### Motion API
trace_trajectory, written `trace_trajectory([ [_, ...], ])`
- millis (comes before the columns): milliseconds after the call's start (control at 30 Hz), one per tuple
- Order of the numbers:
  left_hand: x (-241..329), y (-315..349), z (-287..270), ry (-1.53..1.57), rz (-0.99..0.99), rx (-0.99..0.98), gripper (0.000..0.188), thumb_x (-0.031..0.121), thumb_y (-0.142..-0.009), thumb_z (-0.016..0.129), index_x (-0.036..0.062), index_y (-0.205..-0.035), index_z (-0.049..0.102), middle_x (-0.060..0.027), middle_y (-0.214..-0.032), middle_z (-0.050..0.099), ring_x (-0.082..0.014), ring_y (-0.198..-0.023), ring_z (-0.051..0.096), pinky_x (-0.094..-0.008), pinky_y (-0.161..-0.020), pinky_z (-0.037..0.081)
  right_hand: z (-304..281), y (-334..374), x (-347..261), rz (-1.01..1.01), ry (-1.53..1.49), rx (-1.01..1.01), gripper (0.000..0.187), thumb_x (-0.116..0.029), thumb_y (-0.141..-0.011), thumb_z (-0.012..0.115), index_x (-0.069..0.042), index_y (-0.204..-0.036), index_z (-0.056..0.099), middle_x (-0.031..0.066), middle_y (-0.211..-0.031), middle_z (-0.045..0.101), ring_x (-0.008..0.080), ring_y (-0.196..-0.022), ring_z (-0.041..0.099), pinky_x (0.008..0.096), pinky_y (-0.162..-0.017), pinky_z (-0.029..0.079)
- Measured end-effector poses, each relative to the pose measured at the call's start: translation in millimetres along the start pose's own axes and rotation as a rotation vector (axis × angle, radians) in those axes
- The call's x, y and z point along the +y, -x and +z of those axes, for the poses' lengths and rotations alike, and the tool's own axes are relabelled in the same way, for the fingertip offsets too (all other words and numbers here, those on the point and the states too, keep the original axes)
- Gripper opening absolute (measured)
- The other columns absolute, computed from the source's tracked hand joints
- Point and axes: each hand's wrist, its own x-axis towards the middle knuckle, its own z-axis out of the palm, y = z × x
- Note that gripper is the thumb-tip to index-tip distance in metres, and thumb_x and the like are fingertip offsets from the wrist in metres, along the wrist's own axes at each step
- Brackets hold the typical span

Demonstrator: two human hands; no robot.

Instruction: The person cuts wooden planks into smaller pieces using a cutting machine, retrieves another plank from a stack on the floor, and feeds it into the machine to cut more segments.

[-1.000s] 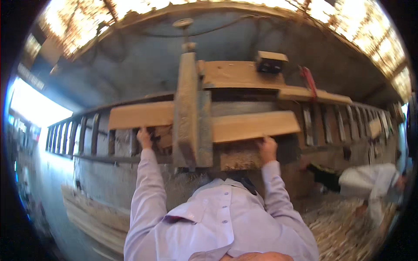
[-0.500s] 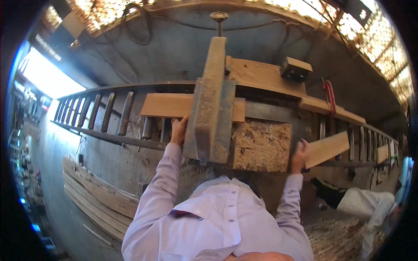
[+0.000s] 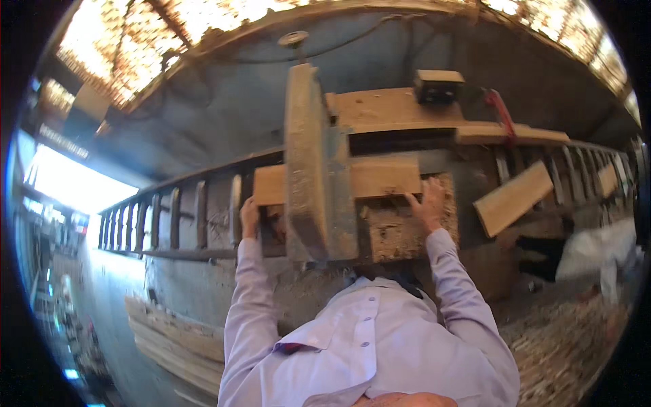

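Note:
A flat wooden board (image 3: pixel 385 176) runs beneath the dusty upright casing (image 3: pixel 305 156) of a workshop machine, with a length showing on either side. At the board's left end, my left hand (image 3: pixel 249 218) is closed on the near corner; part of its fingers is hidden. My right hand (image 3: pixel 428 205) is at the board's right end, fingers spread, the thumb at its near edge. Under that hand lies a square bed (image 3: pixel 390 241) covered in wood chips and sawdust. Another short board (image 3: pixel 514 198) lies at an angle on the rollers to the right.
Roller tracks (image 3: pixel 201 210) extend left and right of the machine. Behind it a wooden fence (image 3: pixel 393 112) carries a block (image 3: pixel 437 87) and a red clamp (image 3: pixel 500 117). Stacked planks (image 3: pixel 173 332) lie at lower left. A person's pale clothing (image 3: pixel 597 251) shows at right, near wood shavings (image 3: pixel 576 353).
The board has slid rightward under the casing. My left hand has moved left to its end, and my right hand has come left from the angled board to the sliding board's right end.

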Motion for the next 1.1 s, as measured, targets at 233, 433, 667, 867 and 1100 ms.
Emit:
trace_trajectory([
  [233, 55, 29, 4, 0.563, -0.163, -0.386, 0.039, 0.017, -0.095, 0.054, -0.0023, -0.129, 0.061, -0.0112, -0.118, 0.067, -0.0194, -0.104, 0.063, -0.0306, -0.090, 0.048, -2, -6, 45, 0.110, -0.039, 0.066, 0.067, -0.045, -0.092, 0.061, 0.003, -0.137, 0.048, 0.0256, -0.156, 0.028, 0.0404, -0.149, 0.017, 0.0494, -0.122, 0.013],
  [433, 75, 48, 14, 0.449, -0.014, -0.390, 0.040, 0.018, -0.096, 0.054, -0.0024, -0.130, 0.059, -0.0123, -0.120, 0.067, -0.0216, -0.105, 0.063, -0.0328, -0.090, 0.048, 1, -21, 135, 0.242, -0.095, 0.190, 0.070, -0.043, -0.094, 0.057, 0.007, -0.141, 0.040, 0.0267, -0.154, 0.031, 0.0427, -0.147, 0.019, 0.0504, -0.122, 0.012],
  [667, 108, 24, 34, 0.332, 0.024, -0.247, 0.040, 0.017, -0.097, 0.054, -0.0027, -0.131, 0.058, -0.0128, -0.120, 0.066, -0.0236, -0.103, 0.064, -0.0344, -0.089, 0.049, -11, -43, 125, 0.450, -0.075, 0.291, 0.083, -0.056, -0.090, 0.062, 0.006, -0.140, 0.041, 0.0233, -0.150, 0.037, 0.0401, -0.144, 0.027, 0.0494, -0.121, 0.019],
  [867, 92, 38, 24, 0.245, 0.047, -0.122, 0.040, 0.017, -0.097, 0.054, -0.0029, -0.132, 0.057, -0.0132, -0.120, 0.066, -0.0253, -0.103, 0.065, -0.0357, -0.089, 0.050, -10, -52, 134, 0.423, -0.024, 0.341, 0.083, -0.056, -0.089, 0.063, 0.005, -0.140, 0.041, 0.0227, -0.151, 0.036, 0.0393, -0.145, 0.026, 0.0484, -0.121, 0.019],
  [1100, 64, 58, 1, 0.183, 0.057, 0.040, 0.041, 0.017, -0.098, 0.054, -0.0032, -0.133, 0.055, -0.0136, -0.120, 0.066, -0.0273, -0.102, 0.065, -0.0373, -0.088, 0.051, -13, -52, 134, 0.454, -0.067, 0.326, 0.080, -0.050, -0.088, 0.066, 0.005, -0.140, 0.041, 0.0230, -0.150, 0.037, 0.0397, -0.145, 0.026, 0.0496, -0.121, 0.020],
])
